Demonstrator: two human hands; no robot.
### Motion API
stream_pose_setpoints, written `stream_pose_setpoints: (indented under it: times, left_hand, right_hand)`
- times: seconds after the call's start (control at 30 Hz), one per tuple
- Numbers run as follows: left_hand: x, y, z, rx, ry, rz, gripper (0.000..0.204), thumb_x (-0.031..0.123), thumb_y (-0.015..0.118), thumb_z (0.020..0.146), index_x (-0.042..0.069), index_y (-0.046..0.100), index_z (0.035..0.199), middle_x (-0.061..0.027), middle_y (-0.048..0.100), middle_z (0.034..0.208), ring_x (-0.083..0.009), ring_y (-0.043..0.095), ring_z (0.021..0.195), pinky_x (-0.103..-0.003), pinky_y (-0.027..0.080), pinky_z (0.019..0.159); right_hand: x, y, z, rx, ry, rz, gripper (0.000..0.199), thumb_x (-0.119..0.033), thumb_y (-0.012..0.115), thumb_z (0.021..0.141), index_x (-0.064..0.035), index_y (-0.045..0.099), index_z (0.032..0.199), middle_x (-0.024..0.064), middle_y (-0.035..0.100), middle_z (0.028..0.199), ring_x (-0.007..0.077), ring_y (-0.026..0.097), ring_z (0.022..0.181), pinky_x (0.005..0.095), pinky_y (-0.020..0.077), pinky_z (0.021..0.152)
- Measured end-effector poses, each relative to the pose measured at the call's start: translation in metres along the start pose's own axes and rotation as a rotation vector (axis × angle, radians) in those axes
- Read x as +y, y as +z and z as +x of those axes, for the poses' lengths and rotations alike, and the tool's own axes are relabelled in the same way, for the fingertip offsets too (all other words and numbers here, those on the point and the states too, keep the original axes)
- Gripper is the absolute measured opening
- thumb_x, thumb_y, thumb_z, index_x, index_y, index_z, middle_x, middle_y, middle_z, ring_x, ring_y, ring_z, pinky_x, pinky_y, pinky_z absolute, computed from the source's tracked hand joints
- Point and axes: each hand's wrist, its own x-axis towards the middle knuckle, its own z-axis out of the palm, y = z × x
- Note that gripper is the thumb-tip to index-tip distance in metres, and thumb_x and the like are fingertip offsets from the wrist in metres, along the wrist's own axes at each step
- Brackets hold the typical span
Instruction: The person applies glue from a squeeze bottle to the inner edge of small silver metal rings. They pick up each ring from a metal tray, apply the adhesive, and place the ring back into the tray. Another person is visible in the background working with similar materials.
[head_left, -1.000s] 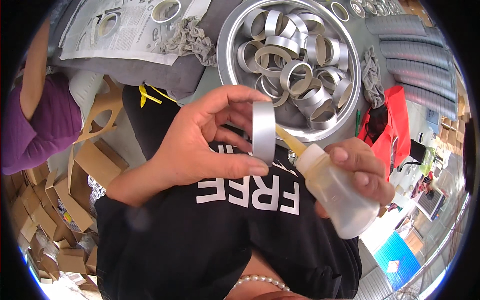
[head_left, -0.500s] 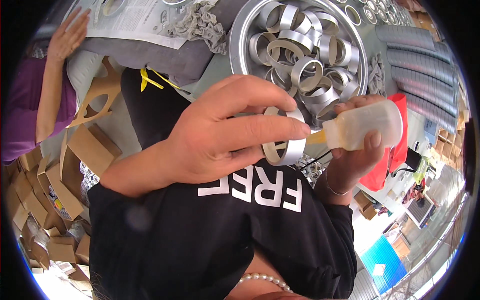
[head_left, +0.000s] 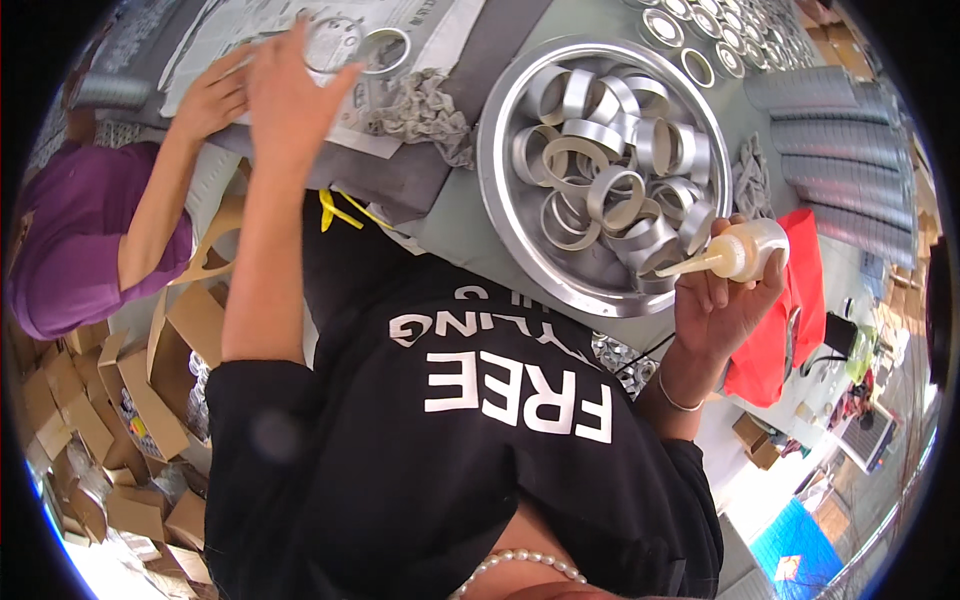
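Observation:
My left hand (head_left: 290, 105) reaches far left over the paper-covered worktop, its fingers spread. Right beside its fingertips lie a thin-looking ring (head_left: 336, 46) and a wider silver ring (head_left: 386, 52); no ring shows clearly in its grasp. In my right hand (head_left: 715, 310) is a small translucent squeeze bottle (head_left: 752, 248), fingers closed around it. Its yellowish pointed nozzle tips left over the rim of a round metal basin (head_left: 497, 240). Several silver metal rings (head_left: 615, 195) are heaped inside that basin.
A co-worker's hand (head_left: 212, 98) is close beside my left hand. Crumpled grey cloth (head_left: 425, 115) lies on the paper's edge. More rings (head_left: 700, 30) stand at the back right, near stacked silvery rolls (head_left: 840, 165). A red bag (head_left: 775, 350) hangs by my right hand. Open cartons (head_left: 140, 390) fill the lower left.
My left hand has moved from the bottle's nozzle, where it held a ring, to the paper at far left. The bottle has turned and moved slightly; the co-worker's arm has shifted right.

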Motion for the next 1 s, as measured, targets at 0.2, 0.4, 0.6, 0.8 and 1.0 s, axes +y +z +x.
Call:
stream_pose_setpoints:
  times: [0.2,0.4,0.6,0.8,1.0]
  left_hand:
    - [0.081,-0.007,0.021,-0.292,0.142,-0.722,0.065,0.028,0.079,0.069,0.004,0.056,0.124,-0.0145,0.056,0.125,-0.0323,0.052,0.116,-0.04,0.041,0.101]
    - [0.131,0.033,0.025,-0.273,0.429,-0.431,0.059,0.01,0.075,0.064,0.012,0.059,0.121,-0.0087,0.054,0.129,-0.0291,0.044,0.126,-0.037,0.036,0.108]
    - [0.14,0.019,0.041,-0.417,0.509,-0.44,0.053,0.023,0.074,0.077,0.003,0.056,0.123,-0.0147,0.046,0.136,-0.0305,0.042,0.127,-0.042,0.032,0.108]
    - [0.122,0.009,0.025,-0.382,0.248,-0.739,0.061,0.014,0.078,0.062,0.006,0.059,0.12,-0.0101,0.057,0.124,-0.0305,0.052,0.117,-0.039,0.042,0.1]
    - [0.086,-0.057,-0.028,-0.57,-0.113,-0.864,0.057,0.016,0.078,0.061,0.005,0.061,0.115,-0.0111,0.061,0.11,-0.0296,0.057,0.106,-0.038,0.045,0.093]
  right_hand:
    - [-0.003,-0.007,-0.001,0.023,-0.074,0.009,0.054,-0.045,0.051,0.094,0.0043,0.053,0.117,0.0224,0.062,0.105,0.0067,0.042,0.043,0.0192,0.0368,0.04]
    - [-0.007,-0.004,-0.007,0.025,-0.108,0.042,0.055,-0.045,0.052,0.094,0.0051,0.053,0.116,0.0227,0.065,0.102,0.0068,0.042,0.043,0.0188,0.0354,0.04]
    - [-0.007,-0.009,-0.007,0.067,-0.13,0.024,0.054,-0.044,0.052,0.093,0.0047,0.053,0.116,0.0221,0.066,0.1,0.0068,0.041,0.042,0.019,0.0345,0.039]
    - [-0.005,-0.012,-0.009,0.077,-0.159,0.02,0.055,-0.044,0.052,0.093,0.0052,0.053,0.116,0.0226,0.066,0.101,0.0075,0.043,0.042,0.0197,0.0362,0.039]
    - [-0.01,-0.017,-0.01,0.036,-0.156,0.044,0.055,-0.044,0.052,0.093,0.0052,0.052,0.118,0.0237,0.065,0.103,0.0079,0.045,0.043,0.0204,0.037,0.039]
